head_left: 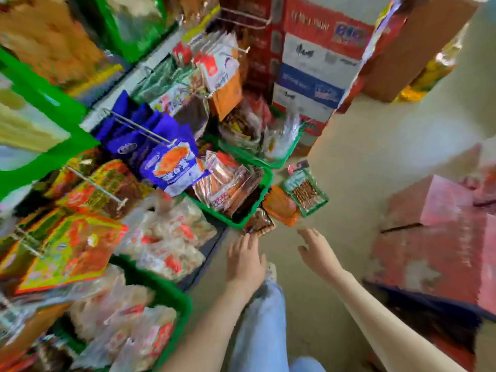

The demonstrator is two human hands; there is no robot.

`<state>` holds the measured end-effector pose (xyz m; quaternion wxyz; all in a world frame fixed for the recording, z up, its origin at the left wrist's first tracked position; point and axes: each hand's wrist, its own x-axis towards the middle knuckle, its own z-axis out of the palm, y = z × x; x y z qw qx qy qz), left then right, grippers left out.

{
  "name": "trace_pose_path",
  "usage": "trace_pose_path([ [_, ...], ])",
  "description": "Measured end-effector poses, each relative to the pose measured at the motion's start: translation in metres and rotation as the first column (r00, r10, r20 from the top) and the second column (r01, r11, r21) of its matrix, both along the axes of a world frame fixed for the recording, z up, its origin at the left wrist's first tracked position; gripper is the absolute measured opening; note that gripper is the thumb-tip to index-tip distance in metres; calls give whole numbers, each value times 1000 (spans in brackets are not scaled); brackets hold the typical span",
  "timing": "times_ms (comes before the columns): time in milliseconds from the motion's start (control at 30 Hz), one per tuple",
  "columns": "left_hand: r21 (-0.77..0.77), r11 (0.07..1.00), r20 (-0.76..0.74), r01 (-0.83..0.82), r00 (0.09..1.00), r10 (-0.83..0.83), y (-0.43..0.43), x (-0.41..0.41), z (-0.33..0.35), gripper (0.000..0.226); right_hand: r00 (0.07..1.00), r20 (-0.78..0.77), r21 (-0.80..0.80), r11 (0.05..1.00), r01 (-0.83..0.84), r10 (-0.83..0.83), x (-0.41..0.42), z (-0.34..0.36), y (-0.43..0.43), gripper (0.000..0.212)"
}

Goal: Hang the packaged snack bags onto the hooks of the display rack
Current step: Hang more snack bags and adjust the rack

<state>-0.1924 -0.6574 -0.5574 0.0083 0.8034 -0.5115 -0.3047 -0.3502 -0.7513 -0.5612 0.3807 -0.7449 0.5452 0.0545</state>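
Three loose snack bags lie on the floor beside the green baskets: a dark brown bag (259,220), an orange bag (280,205) and a green-edged bag of brown sticks (306,190). My left hand (245,260) reaches down with straight fingers, its fingertips at the brown bag's near edge. My right hand (318,251) hovers just right of it, fingers relaxed and holding nothing. On the left, the display rack's wire hooks (139,127) carry blue snack bags (171,165) and red-yellow bags (107,189). The whole picture is blurred.
Green baskets (243,220) full of packets line the rack's foot. Stacked red, white and blue cartons (314,63) stand behind them, a brown carton (413,49) further right. A pink box (434,237) sits on the floor at my right. My leg in light jeans (264,326) is below.
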Motion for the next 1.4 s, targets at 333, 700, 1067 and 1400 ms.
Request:
trace_pose_path([
  [333,250,945,-64,-213,970,235,-136,-1,-370,62,990,-141,206,978,43,-14,-14,-358,-134,49],
  [700,121,956,84,-268,962,259,-165,7,-622,92,963,138,336,926,174,-231,71,-614,-169,49],
  [1067,81,955,-153,-284,944,293,-175,-43,-463,69,924,81,377,870,319,-374,1,-449,-159,43],
  [1400,-311,944,53,-108,990,130,-220,-12,-141,54,958,142,287,937,201,-249,-57,-133,-169,24],
])
